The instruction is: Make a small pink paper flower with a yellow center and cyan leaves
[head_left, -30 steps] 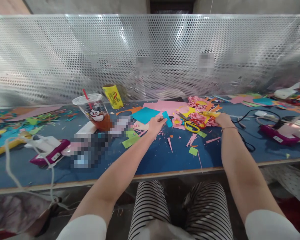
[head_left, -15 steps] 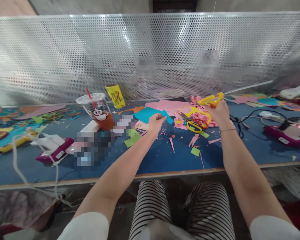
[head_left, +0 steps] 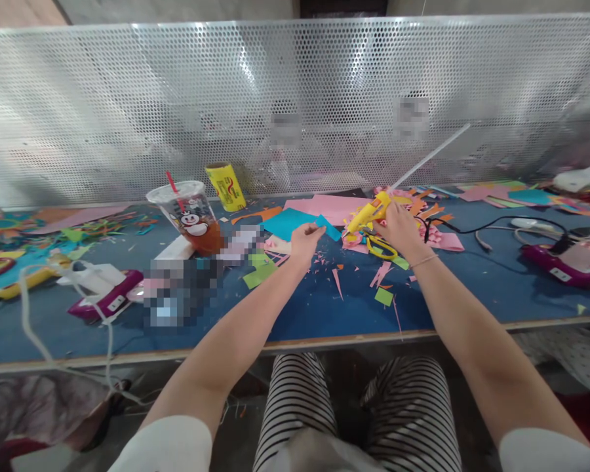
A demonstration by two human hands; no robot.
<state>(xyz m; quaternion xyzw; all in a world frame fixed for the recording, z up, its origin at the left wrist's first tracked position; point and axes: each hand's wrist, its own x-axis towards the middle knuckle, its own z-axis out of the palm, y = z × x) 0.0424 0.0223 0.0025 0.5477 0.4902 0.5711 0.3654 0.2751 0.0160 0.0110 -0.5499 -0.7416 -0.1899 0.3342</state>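
Note:
My left hand [head_left: 305,244] is closed in a pinch on a small blue paper strip [head_left: 330,228], held over the middle of the table. My right hand [head_left: 402,226] is wrapped round a yellow glue gun [head_left: 370,215], whose nozzle points down and left, a short way from the strip. A long whitish glue stick [head_left: 430,156] juts up from the gun's back. Below the gun lie scissors with a yellow handle [head_left: 382,251], partly covered by the gun and hand. Pink curled paper pieces [head_left: 435,237] lie around and behind my right hand.
Blue paper [head_left: 286,224] and pink paper [head_left: 332,208] lie behind my left hand. A drink cup [head_left: 196,219], a yellow tube [head_left: 227,188] and a purple power strip [head_left: 109,298] stand left. Another purple power strip [head_left: 553,267] is right. A perforated metal screen [head_left: 177,98] closes the back.
My right hand has brought the glue gun left and slightly down, tilting its nozzle toward the paper strip. The glue stick now points more steeply up. My left hand has barely moved.

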